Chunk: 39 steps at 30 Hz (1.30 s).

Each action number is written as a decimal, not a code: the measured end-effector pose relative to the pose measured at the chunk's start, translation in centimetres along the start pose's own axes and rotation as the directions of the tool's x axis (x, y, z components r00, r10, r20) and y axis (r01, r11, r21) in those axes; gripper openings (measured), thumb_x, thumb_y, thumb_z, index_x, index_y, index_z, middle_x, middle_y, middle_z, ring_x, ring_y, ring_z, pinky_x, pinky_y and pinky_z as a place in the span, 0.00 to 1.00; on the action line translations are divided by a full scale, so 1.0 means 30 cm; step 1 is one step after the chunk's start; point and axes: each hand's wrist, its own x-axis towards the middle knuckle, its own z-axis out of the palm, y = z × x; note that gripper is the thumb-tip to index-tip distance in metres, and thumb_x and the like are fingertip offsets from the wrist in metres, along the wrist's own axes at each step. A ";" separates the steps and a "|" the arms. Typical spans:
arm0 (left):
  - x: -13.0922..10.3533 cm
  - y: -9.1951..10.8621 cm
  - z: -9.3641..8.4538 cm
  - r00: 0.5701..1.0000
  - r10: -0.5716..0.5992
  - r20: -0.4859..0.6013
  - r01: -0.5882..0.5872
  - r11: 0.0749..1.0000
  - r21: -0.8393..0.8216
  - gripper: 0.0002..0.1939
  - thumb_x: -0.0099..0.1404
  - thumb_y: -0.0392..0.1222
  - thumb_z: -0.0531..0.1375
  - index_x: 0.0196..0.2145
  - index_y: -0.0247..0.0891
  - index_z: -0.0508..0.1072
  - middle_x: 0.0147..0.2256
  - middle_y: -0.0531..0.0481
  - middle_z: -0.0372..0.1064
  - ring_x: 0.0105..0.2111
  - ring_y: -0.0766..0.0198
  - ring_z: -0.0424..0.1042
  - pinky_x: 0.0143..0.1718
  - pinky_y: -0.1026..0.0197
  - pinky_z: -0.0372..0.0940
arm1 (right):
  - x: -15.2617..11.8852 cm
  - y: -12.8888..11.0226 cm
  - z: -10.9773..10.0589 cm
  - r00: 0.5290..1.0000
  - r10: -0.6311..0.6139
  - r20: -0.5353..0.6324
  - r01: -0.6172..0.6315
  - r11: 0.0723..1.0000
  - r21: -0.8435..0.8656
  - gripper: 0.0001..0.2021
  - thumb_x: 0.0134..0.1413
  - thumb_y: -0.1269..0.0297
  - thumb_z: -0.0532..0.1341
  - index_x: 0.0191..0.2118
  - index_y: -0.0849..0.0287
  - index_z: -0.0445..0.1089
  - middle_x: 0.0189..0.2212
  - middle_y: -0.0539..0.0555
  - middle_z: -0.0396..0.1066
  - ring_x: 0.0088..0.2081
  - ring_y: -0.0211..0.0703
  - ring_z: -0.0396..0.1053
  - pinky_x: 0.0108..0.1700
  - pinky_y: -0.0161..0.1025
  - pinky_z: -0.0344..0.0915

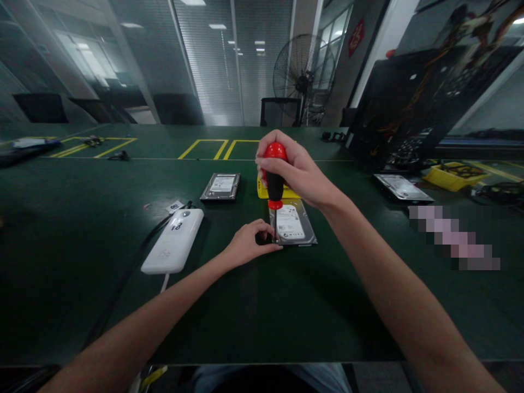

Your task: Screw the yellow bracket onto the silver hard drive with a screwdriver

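In front of me a silver hard drive point(308, 222) with a white label lies flat on the green table. My right hand point(292, 164) is wrapped round the handle of a red and black screwdriver point(275, 188). The screwdriver stands upright, its shaft reaching down to the drive's near left corner. At that same corner, my left hand point(250, 241) grips the drive's edge between thumb and fingers, close to the tip. The exact contact of the tip is too small to make out. A yellow object point(262, 190), partly hidden by the screwdriver and my right hand, lies just behind the drive.
A second hard drive point(221, 186) lies further back, left of centre. To the left is a white power bank point(174, 243) with cables. On the right are another hard drive point(402, 187), a yellow tray point(452, 176) and an open black computer case point(409, 109). A blurred-out patch covers something nearby.
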 end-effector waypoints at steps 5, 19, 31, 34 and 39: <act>0.000 -0.001 0.003 1.000 -0.018 0.001 0.018 1.000 -0.005 0.15 0.55 0.51 0.64 0.36 0.39 0.74 0.34 0.51 0.64 0.34 0.62 0.64 0.37 0.60 0.59 | 0.001 -0.008 0.000 0.999 -0.026 -0.044 0.027 0.999 0.023 0.06 0.53 0.64 0.59 0.35 0.55 0.60 0.28 0.47 0.60 0.29 0.33 0.62 0.31 0.33 0.64; 0.000 0.005 -0.004 1.000 -0.002 0.002 0.002 1.000 -0.013 0.15 0.55 0.50 0.64 0.36 0.39 0.73 0.34 0.51 0.64 0.33 0.63 0.64 0.35 0.61 0.58 | -0.001 -0.004 0.015 0.995 -0.036 -0.092 0.039 0.999 0.030 0.05 0.52 0.68 0.58 0.33 0.55 0.60 0.28 0.47 0.60 0.28 0.33 0.60 0.30 0.33 0.63; 0.000 0.004 -0.003 1.000 -0.004 0.002 0.004 1.000 0.010 0.16 0.55 0.52 0.64 0.36 0.38 0.72 0.34 0.51 0.63 0.33 0.63 0.63 0.34 0.61 0.58 | 0.003 0.012 0.015 0.996 -0.076 -0.041 0.075 0.997 -0.029 0.05 0.53 0.70 0.56 0.33 0.56 0.57 0.28 0.46 0.58 0.26 0.30 0.60 0.29 0.31 0.63; -0.001 0.005 -0.003 1.000 -0.008 0.004 0.008 1.000 0.010 0.16 0.55 0.52 0.64 0.36 0.38 0.72 0.34 0.51 0.63 0.33 0.63 0.63 0.35 0.61 0.58 | 0.002 0.011 0.013 0.997 -0.067 -0.045 0.064 0.996 -0.057 0.05 0.53 0.71 0.55 0.34 0.56 0.56 0.29 0.46 0.58 0.27 0.30 0.60 0.29 0.32 0.63; -0.003 0.007 -0.005 1.000 0.000 -0.002 0.000 1.000 0.005 0.16 0.55 0.51 0.64 0.36 0.38 0.72 0.34 0.52 0.63 0.33 0.63 0.64 0.35 0.61 0.58 | 0.002 0.013 0.009 0.997 -0.080 -0.024 0.078 0.994 -0.072 0.05 0.54 0.71 0.54 0.34 0.56 0.55 0.29 0.47 0.57 0.27 0.30 0.60 0.30 0.33 0.64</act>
